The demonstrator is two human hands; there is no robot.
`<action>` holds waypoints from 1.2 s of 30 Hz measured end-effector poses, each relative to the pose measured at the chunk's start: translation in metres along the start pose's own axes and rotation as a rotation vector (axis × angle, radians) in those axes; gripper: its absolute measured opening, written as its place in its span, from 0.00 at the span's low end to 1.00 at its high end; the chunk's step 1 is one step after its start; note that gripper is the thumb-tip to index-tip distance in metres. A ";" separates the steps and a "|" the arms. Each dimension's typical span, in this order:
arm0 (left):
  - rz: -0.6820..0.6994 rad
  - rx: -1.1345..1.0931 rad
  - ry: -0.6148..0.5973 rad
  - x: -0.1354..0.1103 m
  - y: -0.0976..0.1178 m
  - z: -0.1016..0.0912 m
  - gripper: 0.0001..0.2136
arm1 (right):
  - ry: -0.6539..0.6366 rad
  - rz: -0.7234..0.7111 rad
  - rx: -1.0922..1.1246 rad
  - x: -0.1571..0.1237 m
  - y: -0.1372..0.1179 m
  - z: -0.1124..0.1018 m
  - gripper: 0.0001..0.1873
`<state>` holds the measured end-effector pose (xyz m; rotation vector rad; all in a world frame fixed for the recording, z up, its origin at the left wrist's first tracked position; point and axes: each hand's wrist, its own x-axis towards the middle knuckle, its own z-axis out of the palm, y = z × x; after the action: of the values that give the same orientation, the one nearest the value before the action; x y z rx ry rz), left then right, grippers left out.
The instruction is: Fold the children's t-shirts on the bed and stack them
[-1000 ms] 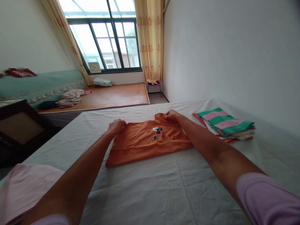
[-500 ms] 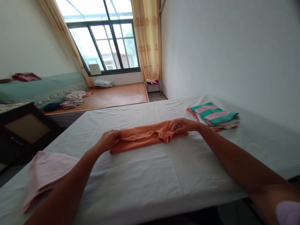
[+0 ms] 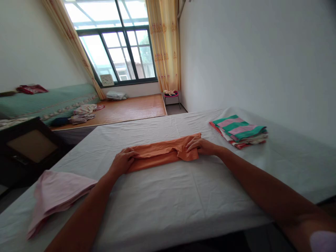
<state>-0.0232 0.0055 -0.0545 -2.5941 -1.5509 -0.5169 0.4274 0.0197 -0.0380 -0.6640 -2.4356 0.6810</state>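
An orange shirt (image 3: 162,152) lies folded into a narrow strip across the middle of the white sheet (image 3: 183,196). My left hand (image 3: 122,162) rests curled on its left end, fingers closed over the cloth. At the strip's right end my right hand (image 3: 200,146) presses down with fingers pinched on the fabric. Both arms reach forward from the near edge.
A folded stack of green and pink striped clothes (image 3: 240,131) sits at the right. A pale pink cloth (image 3: 56,192) lies at the near left. Beyond are a dark wooden box (image 3: 26,147), a green bed (image 3: 49,101), a mat with clothes and the window.
The orange shirt, spread flat a second ago, has been folded toward me into a narrow strip. Both hands came nearer with it and now press its two ends.
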 end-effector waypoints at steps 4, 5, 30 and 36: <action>0.046 -0.022 0.009 0.000 -0.003 0.002 0.15 | -0.047 0.089 0.062 0.005 -0.004 0.000 0.16; 0.053 -0.029 0.010 0.000 -0.003 0.002 0.15 | -0.075 0.140 0.081 0.006 -0.006 0.000 0.18; -0.081 -0.075 0.043 -0.001 -0.005 0.002 0.14 | 0.552 0.426 0.240 0.008 0.014 0.016 0.09; -0.217 -0.204 0.158 0.022 -0.005 -0.008 0.14 | 0.692 0.480 0.398 0.039 0.013 -0.016 0.11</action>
<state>-0.0204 0.0249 -0.0401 -2.4596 -1.8213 -0.9209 0.4123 0.0571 -0.0199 -1.1050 -1.4660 0.9000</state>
